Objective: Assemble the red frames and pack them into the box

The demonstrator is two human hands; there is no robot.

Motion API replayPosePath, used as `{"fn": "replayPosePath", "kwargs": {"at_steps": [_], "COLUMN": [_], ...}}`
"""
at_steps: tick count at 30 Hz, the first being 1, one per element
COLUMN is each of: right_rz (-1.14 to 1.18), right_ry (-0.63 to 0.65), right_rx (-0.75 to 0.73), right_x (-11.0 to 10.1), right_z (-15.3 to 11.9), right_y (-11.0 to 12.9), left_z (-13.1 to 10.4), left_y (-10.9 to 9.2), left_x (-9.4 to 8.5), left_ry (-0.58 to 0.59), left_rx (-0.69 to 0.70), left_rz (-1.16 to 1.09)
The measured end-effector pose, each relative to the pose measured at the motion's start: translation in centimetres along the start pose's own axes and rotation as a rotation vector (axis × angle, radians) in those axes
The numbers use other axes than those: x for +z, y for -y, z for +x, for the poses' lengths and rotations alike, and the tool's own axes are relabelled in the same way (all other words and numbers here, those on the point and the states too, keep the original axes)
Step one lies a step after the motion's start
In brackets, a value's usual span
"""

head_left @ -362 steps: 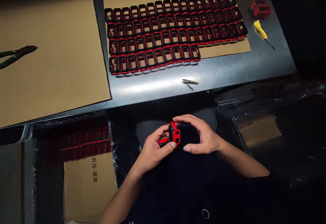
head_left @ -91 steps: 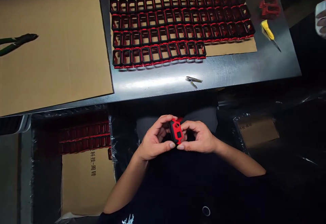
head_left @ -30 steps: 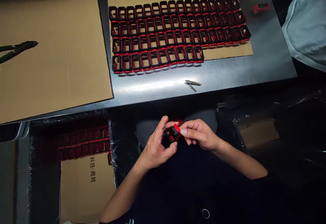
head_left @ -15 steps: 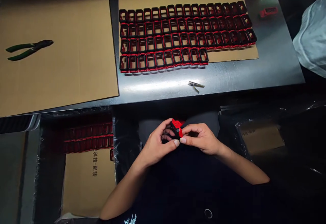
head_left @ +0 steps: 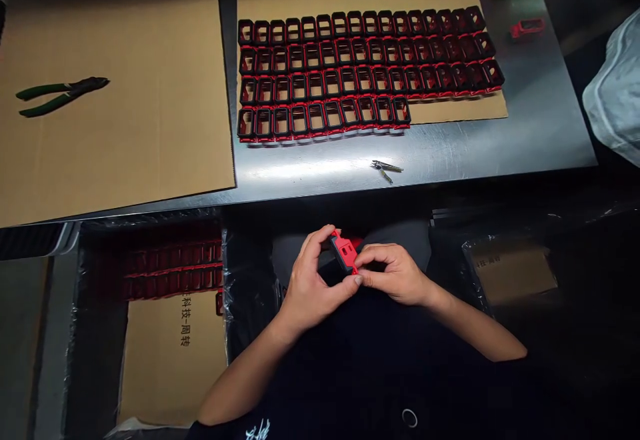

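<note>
Above my lap, in front of the table edge, both hands grip one small red and black plastic frame [head_left: 345, 253]. My left hand [head_left: 316, 282] is closed on it, index finger at its upper end and thumb near its lower end. My right hand [head_left: 393, 273] pinches its lower right corner between thumb and fingers. A red face with small cut-outs is turned up towards me. On the table beyond, similar red and black frames [head_left: 316, 117] stand packed in rows on cardboard. Small tweezer-like nippers [head_left: 387, 168] lie on the metal between those rows and the front edge.
Green-handled pliers [head_left: 63, 97] rest on a cardboard sheet [head_left: 150, 153] at the left of the metal table [head_left: 540, 120]. Loose red pieces [head_left: 527, 27] lie at the far right. Below left, a plastic-lined box holds more frames [head_left: 175, 280] and cardboard. A person's pale sleeve [head_left: 617, 87] shows at right.
The frame in my hands has turned, so its red face with cut-outs now shows instead of its black side. Both hands stay in about the same place.
</note>
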State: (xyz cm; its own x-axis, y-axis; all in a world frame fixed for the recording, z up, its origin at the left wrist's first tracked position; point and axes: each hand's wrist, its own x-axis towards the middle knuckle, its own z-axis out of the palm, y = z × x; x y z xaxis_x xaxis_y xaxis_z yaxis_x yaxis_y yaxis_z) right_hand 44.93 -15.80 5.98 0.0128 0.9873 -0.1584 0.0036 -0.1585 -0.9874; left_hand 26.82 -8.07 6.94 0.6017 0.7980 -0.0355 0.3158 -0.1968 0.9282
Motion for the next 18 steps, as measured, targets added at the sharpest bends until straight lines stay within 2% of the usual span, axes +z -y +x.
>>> {"fn": "replayPosePath", "kwargs": {"at_steps": [5,9,12,18], "right_rz": [0.012,0.043,0.047,-0.201], "right_ry": [-0.012,-0.124,-0.139,-0.143], "right_rx": [-0.059,-0.044,-0.023,-0.112], "right_x": [-0.5,-1.2,-1.1,0.1], "right_z": [0.1,0.3,0.6,1.3], "right_y": [0.2,0.7,1.8,3.9], "left_z": [0.1,0.0,-0.1,0.0], "left_y": [-0.1,-0.2,0.0,1.1], "left_x": [0.0,-0.1,0.0,0.7], "left_ry": [-0.086,-0.08,-0.084,-0.154], "left_rx": [0.195,0.237,0.273,0.422], "left_rz": [0.121,0.179,0.214,0.265]}}
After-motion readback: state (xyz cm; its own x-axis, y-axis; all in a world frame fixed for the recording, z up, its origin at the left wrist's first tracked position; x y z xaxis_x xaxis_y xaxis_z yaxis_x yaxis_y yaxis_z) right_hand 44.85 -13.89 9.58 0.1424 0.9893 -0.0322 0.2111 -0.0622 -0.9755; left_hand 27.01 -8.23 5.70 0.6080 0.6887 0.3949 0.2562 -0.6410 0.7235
